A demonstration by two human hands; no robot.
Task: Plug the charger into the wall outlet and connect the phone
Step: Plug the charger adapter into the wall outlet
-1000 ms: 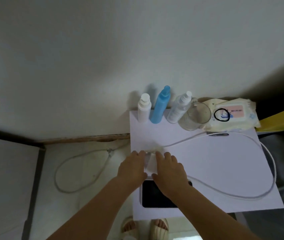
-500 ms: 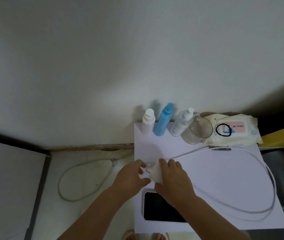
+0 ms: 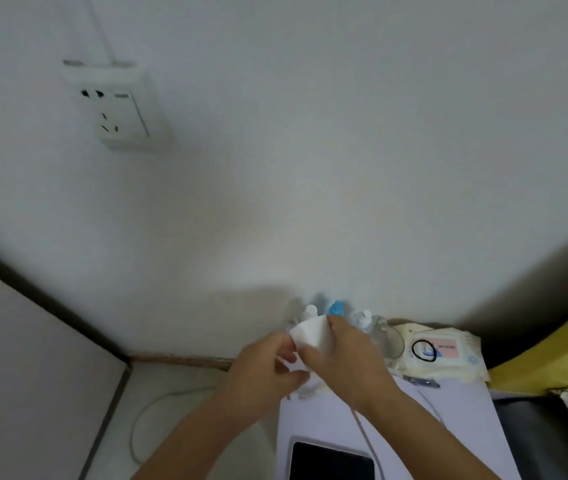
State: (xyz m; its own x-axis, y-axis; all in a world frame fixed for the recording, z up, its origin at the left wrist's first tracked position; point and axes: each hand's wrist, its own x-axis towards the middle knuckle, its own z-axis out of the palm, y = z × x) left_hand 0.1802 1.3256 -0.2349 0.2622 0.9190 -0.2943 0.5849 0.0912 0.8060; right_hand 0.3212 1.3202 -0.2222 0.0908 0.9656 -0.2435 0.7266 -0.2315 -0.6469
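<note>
My right hand (image 3: 343, 365) grips a white charger block (image 3: 310, 332), lifted above the white table (image 3: 462, 431). My left hand (image 3: 265, 367) touches the block's lower side, with its fingers curled against it. The white cable (image 3: 365, 434) trails from under my right hand down across the table. A phone (image 3: 333, 462) with a dark screen lies face up at the table's near edge. The white wall outlet (image 3: 116, 109) is high on the wall at upper left, far from both hands, and its sockets are unoccupied.
Several small bottles, one of them a blue bottle (image 3: 336, 308), and a clear glass (image 3: 388, 337) stand at the table's back edge. A wipes pack (image 3: 445, 355) with a black hair tie lies to the right. Another cord (image 3: 158, 410) loops on the floor.
Both hands have lifted the charger block off the table and raised it toward the wall. The view has tilted up, bringing the wall outlet into sight.
</note>
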